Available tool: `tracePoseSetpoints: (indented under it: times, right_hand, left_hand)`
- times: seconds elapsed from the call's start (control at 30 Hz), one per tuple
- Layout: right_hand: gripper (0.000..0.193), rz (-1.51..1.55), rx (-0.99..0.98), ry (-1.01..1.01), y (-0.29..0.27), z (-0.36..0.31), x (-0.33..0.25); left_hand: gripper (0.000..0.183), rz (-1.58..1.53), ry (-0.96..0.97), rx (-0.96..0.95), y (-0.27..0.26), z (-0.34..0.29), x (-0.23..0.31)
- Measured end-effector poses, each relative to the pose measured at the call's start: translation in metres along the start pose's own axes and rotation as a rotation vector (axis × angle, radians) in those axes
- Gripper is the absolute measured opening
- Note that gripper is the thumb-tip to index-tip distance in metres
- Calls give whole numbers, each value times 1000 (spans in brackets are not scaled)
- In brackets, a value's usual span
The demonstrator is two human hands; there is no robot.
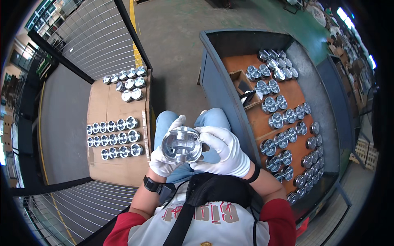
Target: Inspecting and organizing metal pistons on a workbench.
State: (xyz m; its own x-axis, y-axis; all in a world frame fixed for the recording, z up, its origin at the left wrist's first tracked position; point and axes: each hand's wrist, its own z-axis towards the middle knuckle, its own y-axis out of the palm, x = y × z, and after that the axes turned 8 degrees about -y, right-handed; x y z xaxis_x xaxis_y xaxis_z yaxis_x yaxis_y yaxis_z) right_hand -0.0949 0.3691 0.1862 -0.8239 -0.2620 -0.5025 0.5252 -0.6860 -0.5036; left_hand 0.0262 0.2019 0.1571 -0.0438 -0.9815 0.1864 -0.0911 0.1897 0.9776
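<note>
A shiny metal piston (182,144) is held up in front of my lap, its hollow inner side facing me. My left hand (163,160), in a white glove, grips it from the left with the thumb up along its rim. From the right, my gloved right hand (225,152) closes its fingers on the piston's edge. Rows of similar pistons (111,139) stand on a cardboard-covered surface (117,170) to my left. More pistons (281,139) sit in groups on the brown floor of a grey metal bin (225,98) to my right.
Black-framed wire mesh panels (92,39) border the left surface at its far and near sides. Inside the right bin is a small cardboard box (242,78) with dark items in it. The bin's high wall stands close to my right leg.
</note>
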Motion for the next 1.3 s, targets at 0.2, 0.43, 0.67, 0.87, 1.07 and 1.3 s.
tracePoseSetpoints:
  times: [0.2,0.43,0.67,0.87,1.07,1.3]
  right_hand:
    - [62,-69,81,29,5,-1,-5]
    - [41,-109,-52,23,5,9,-13]
    - [19,-91,25,314,-14,-13,7]
    - [26,49,122,782,-125,-57,-1]
    - [33,-511,491,933,-227,-177,12]
    - [27,-410,866,1523,-271,-328,62]
  left_hand:
    - [110,65,-55,-72,-2,3,6]
    - [113,323,29,51,13,12,-1]
    - [113,594,-29,39,28,33,-19]
    - [91,668,-324,-34,-13,62,-22]
    - [54,1088,-418,435,-114,39,5]
    - [36,1168,-249,711,-216,9,20]
